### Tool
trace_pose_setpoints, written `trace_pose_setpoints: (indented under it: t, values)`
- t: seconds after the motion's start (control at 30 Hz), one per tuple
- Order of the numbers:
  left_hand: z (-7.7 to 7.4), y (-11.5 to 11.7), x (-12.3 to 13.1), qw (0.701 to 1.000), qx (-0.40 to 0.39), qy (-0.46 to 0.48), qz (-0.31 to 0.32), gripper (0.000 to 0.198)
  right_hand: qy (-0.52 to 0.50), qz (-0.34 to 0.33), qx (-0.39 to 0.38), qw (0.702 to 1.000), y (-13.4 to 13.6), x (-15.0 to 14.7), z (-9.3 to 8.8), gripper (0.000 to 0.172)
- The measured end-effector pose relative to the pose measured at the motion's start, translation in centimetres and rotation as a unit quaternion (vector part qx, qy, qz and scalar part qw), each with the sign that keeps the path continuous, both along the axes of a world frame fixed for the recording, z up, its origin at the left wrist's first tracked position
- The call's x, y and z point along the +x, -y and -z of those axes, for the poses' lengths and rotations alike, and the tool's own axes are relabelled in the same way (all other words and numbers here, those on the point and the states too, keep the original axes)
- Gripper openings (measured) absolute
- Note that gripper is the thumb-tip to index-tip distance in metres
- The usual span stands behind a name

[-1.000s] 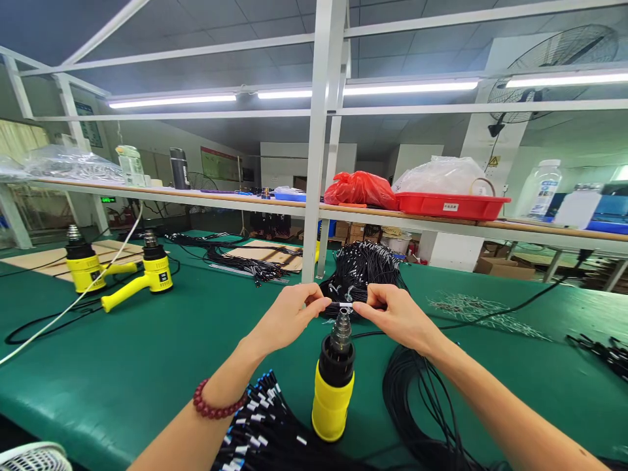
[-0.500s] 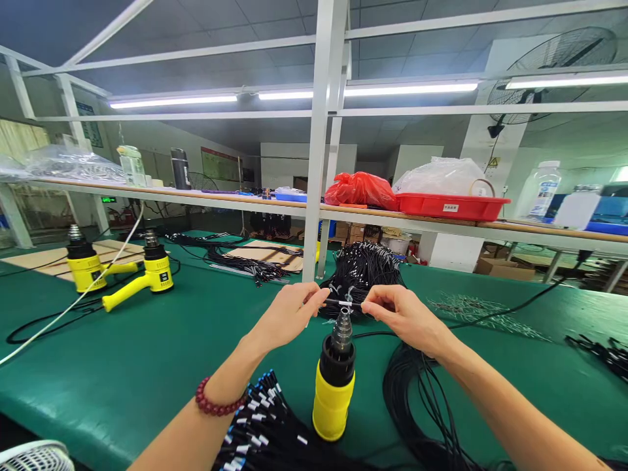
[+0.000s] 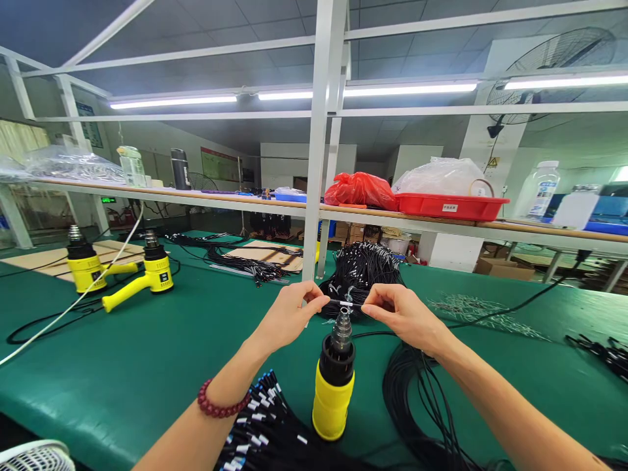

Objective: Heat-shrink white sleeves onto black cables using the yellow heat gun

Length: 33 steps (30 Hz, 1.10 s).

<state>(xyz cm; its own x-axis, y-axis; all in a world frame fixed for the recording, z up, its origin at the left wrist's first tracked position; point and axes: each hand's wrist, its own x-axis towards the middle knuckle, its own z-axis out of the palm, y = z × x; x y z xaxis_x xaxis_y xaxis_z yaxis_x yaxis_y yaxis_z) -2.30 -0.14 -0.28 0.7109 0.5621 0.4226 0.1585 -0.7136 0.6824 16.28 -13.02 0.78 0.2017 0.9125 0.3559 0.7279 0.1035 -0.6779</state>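
A thin black cable with a white label sleeve is stretched level between my two hands. My left hand pinches its left end between thumb and fingers. On the other side, my right hand pinches the cable just right of the label. Directly below the label, a yellow and black heat gun stands upright, its metal nozzle pointing up at the cable. Black cables with white labels and blue tips lie in a bundle left of the heat gun. A loop of black cable hangs below my right hand.
Two more yellow heat guns stand at the left of the green table. Behind my hands lies a heap of black cables. Small clear pieces are scattered at right. A shelf post rises ahead.
Almost nothing differs. My left forearm has shifted very slightly to the right; both hands keep their pinch on the cable above the nozzle.
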Motion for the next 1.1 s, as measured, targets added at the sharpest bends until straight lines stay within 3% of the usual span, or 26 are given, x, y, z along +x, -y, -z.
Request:
trace_pose_setpoints:
  t: [0.17, 0.4, 0.63, 0.97, 1.1]
  values:
    - [-0.35, 0.24, -0.11, 1.0, 0.0, -0.007, -0.005, 0.025, -0.009, 0.003, -0.002, 1.0, 0.14, -0.05, 0.07, 0.019]
    - [-0.09, -0.03, 0.23, 0.998, 0.038, -0.055, 0.004, 0.052, -0.005, 0.003, 0.007, 1.0, 0.33, -0.36, -0.11, 0.021]
    - [-0.13, 0.23, 0.2, 0.999, 0.023, -0.025, -0.01, 0.044, 0.071, 0.004, -0.041, 0.997, 0.58, -0.2, -0.47, 0.035]
    - [-0.14, 0.26, 0.12, 0.999, 0.028, 0.015, -0.019, 0.027, 0.034, 0.009, -0.007, 0.999, 0.29, -0.69, -0.29, 0.025]
    - [-0.32, 0.21, 0.12, 0.999, 0.034, -0.006, -0.012, 0.036, 0.022, -0.003, -0.002, 1.0, 0.47, -0.71, -0.46, 0.025]
